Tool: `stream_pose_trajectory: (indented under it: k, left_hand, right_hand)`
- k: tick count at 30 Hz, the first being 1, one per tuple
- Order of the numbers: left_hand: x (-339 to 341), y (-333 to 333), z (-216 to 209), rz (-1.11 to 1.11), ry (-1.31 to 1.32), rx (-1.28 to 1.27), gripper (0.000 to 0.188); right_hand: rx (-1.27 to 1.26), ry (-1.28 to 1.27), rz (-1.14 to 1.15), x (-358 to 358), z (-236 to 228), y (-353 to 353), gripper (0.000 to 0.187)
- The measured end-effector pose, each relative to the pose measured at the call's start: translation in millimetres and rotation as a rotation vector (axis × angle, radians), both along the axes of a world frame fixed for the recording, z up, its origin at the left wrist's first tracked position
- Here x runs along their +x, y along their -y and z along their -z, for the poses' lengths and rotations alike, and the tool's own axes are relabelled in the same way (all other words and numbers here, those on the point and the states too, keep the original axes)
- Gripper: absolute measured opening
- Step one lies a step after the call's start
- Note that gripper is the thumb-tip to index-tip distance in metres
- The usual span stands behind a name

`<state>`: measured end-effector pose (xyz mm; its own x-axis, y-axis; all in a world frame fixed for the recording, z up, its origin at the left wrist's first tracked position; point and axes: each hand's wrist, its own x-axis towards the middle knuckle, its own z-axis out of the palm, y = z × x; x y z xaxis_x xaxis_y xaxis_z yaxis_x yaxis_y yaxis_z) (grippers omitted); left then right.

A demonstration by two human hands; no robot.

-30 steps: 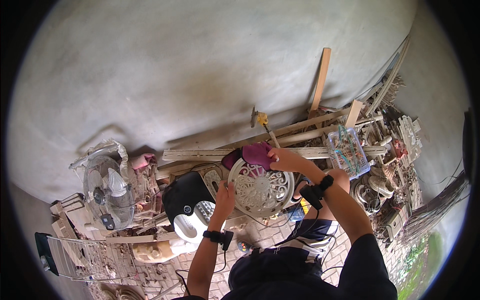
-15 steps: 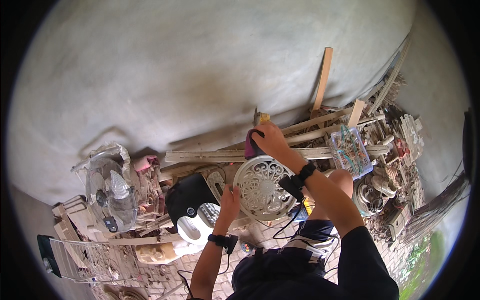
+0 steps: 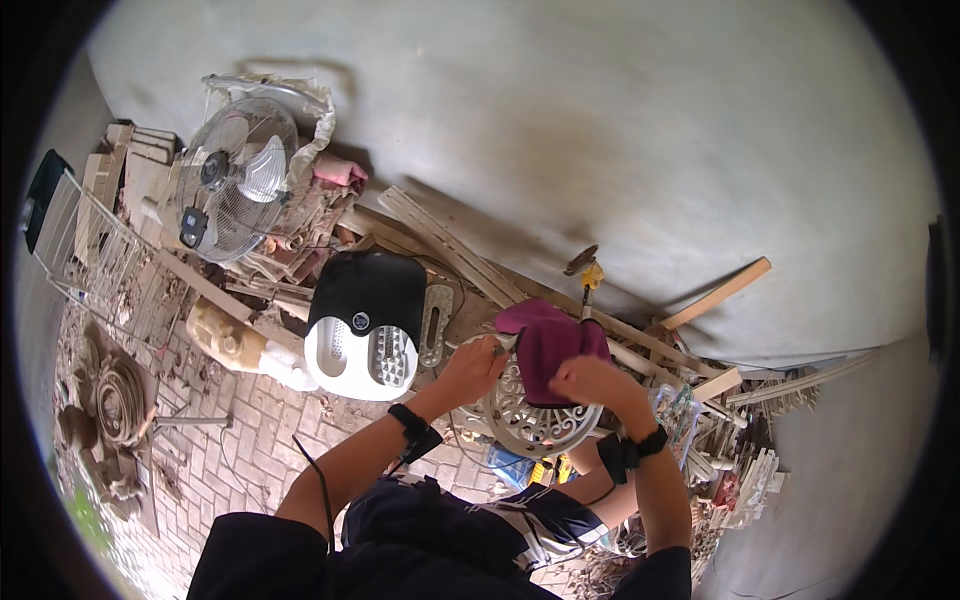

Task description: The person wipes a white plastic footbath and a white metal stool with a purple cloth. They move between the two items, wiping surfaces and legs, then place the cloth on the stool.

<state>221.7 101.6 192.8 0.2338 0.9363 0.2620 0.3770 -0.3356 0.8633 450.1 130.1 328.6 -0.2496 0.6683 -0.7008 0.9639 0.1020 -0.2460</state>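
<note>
A dark purple cloth [image 3: 545,345] hangs spread over the far part of a round white openwork stool top [image 3: 540,432]. My right hand [image 3: 590,385] is closed on the cloth's right side, above the stool top. At the left edge of the same top, my left hand [image 3: 475,368] has its fingers closed around the rim, close to the cloth's left corner. The cloth covers much of the scrollwork pattern.
Left of the stool stands a black and white foot massager [image 3: 365,325]. A pedestal fan [image 3: 240,175] and wood scraps lie along the wall. Behind the cloth are a yellow tool [image 3: 592,276] and long planks [image 3: 450,245]. A plastic basket [image 3: 675,425] sits at right.
The view has swung to the right. The purple cloth, bunched in my right hand before, now hangs open over the stool top. My right hand has come nearer to me.
</note>
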Motion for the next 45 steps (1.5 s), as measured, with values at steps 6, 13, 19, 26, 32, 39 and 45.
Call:
stream_pose_trajectory:
  k: [6,13,19,26,32,39,45]
  left_hand:
    - [-6.6,-0.7,5.1,0.041,-0.075,0.014,0.026]
    - [-5.3,1.6,4.8,0.037,-0.055,0.071,0.027]
    - [-10.6,-2.6,2.7,0.092,-0.062,-0.085,0.032]
    - [-7.7,-2.0,7.7,0.046,-0.021,-0.061,0.032]
    - [-4.9,-1.7,5.4,0.093,-0.130,-0.092,0.033]
    - [-6.3,6.9,9.0,0.080,-0.212,-0.052,0.027]
    - [-9.1,8.1,4.7,0.075,-0.110,-0.034,0.029]
  right_hand:
    - [0.721,-0.207,-0.212,-17.3,33.6,-38.3,0.044]
    - [0.364,-0.263,-0.149,21.9,38.1,-57.8,0.039]
    - [0.374,-0.195,-0.139,50.3,29.0,-59.3,0.024]
    - [0.615,-0.270,-0.255,45.7,45.3,-59.8,0.029]
    - [0.773,-0.167,-0.500,20.6,47.6,-56.5,0.025]
    - [0.836,-0.302,-0.751,-32.5,55.1,-41.4,0.027]
    - [0.886,-0.163,-0.479,21.7,50.6,-42.0,0.018]
